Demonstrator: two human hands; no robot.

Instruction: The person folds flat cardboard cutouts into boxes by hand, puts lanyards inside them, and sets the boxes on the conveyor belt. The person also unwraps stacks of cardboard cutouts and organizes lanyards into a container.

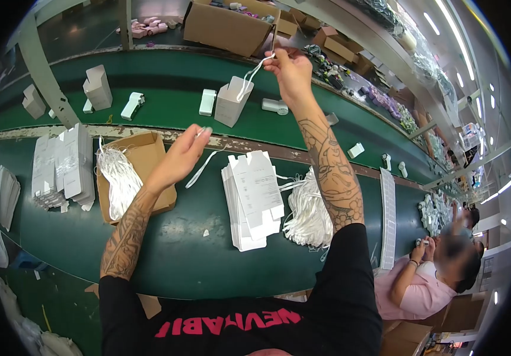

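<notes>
My right hand is raised above the green belt, its fingers pinching a white cord that hangs toward an upright white box. Lower on the left, my left hand has its thumb and fingertips together, near another white cord lying by the table edge; whether it holds anything is too small to tell. A stack of flat white cartons lies between my forearms, with a bundle of white cords beside it. The open cardboard box by my left forearm holds more white cords.
Small white devices and upright boxes stand along the green belt. More flat cartons are at left. A white sheet strip lies at right, near a co-worker in pink. A metal post rises at upper left.
</notes>
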